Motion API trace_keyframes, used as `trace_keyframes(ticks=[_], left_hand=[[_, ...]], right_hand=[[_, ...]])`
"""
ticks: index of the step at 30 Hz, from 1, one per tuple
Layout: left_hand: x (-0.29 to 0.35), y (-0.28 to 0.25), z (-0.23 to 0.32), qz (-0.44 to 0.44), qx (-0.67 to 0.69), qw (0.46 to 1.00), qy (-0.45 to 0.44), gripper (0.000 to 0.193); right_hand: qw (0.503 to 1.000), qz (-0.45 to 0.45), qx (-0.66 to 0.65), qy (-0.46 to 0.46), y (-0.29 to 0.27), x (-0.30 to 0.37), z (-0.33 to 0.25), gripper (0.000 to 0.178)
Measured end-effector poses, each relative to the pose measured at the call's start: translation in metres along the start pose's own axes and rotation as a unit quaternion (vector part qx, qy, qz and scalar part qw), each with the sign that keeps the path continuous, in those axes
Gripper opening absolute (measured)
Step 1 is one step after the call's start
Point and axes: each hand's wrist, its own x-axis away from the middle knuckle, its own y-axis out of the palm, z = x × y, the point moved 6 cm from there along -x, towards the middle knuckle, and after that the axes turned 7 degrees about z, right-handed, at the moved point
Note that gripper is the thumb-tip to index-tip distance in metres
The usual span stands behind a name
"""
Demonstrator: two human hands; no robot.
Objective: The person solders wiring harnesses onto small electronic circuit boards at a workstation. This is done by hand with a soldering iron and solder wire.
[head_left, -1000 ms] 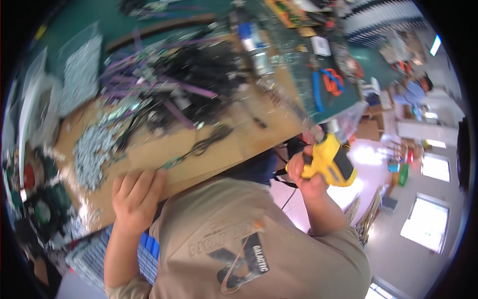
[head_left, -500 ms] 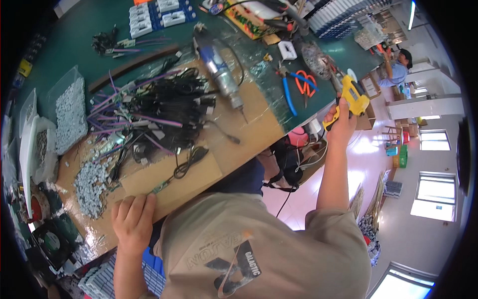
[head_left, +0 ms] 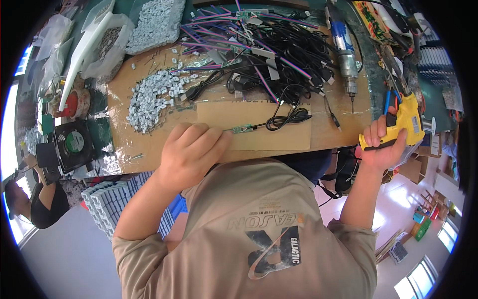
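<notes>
On a flat piece of cardboard, a small green circuit board is joined to a coiled black cable. The fingers of my left hand curl down over the board's left end, closed on it; the thumb is hidden. My right hand is wrapped round the handle of a yellow pistol-grip tool with a black trigger, raised past the table's right front edge. The tool's nozzle points away from me. Behind the cardboard lies a tangled heap of black cables with purple wires and circuit boards.
A blue and silver power tool with a thin bit lies right of the heap. Small white plastic parts are piled at left, with more in a clear tray. A black fan stands farther left; another person is beyond it.
My view has swung to the right-hand side's opposite, bringing the table's left end and another person into sight. The yellow tool is still in my right hand, and my left hand stays at the circuit board.
</notes>
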Motion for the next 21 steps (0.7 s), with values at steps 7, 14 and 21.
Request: trace_keyframes(ticks=[7, 14, 21], left_hand=[[0.004, 0.001, -0.001, -0.016, -0.007, 1.0, 0.011, 0.044], [-0.006, -0.001, 0.001, -0.022, 0.0, 1.0, 0.021, 0.045], [-0.016, -0.002, 0.001, -0.063, -0.021, 0.997, 0.035, 0.04]], right_hand=[[0.999, -0.013, -0.032, 0.013, -0.001, -0.008, 0.014, 0.065], [0.999, 0.004, -0.039, 0.015, -0.002, -0.007, 0.015, 0.066], [0.999, 0.025, -0.039, 0.009, -0.004, -0.005, 0.018, 0.065]])
